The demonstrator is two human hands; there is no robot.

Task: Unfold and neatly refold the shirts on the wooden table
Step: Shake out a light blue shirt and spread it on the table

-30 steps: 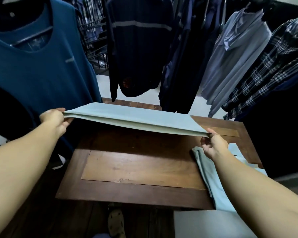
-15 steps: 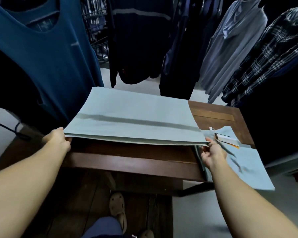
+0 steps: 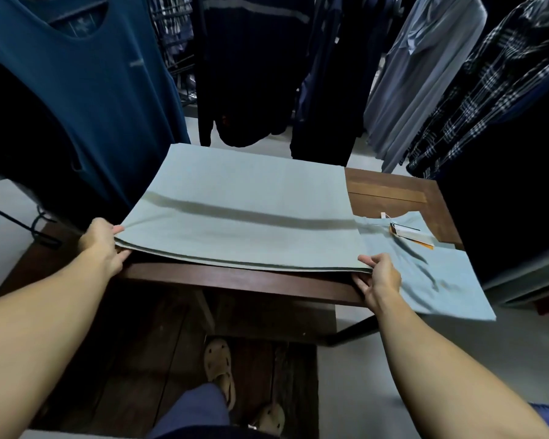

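Observation:
A pale blue shirt (image 3: 244,210), folded double, lies spread over most of the wooden table (image 3: 390,188). My left hand (image 3: 100,242) pinches its near left corner, thumb on top. At the near right corner my right hand (image 3: 379,275) grips the layered edge just above the table's front rim. A second pale blue shirt (image 3: 425,274) lies flat at the table's right end, partly hanging past the edge, with a white and orange tag (image 3: 409,234) by its neckline.
Hanging clothes ring the table: a teal tank top (image 3: 86,90) at left, dark garments (image 3: 251,64) behind, a grey shirt (image 3: 422,74) and plaid shirts (image 3: 488,99) at right. My sandalled feet (image 3: 219,372) stand on dark floorboards below the table's front edge.
Both hands have lowered the folded shirt from the air and drawn it toward the front edge, so it now lies spread over the table. The camera has tilted down.

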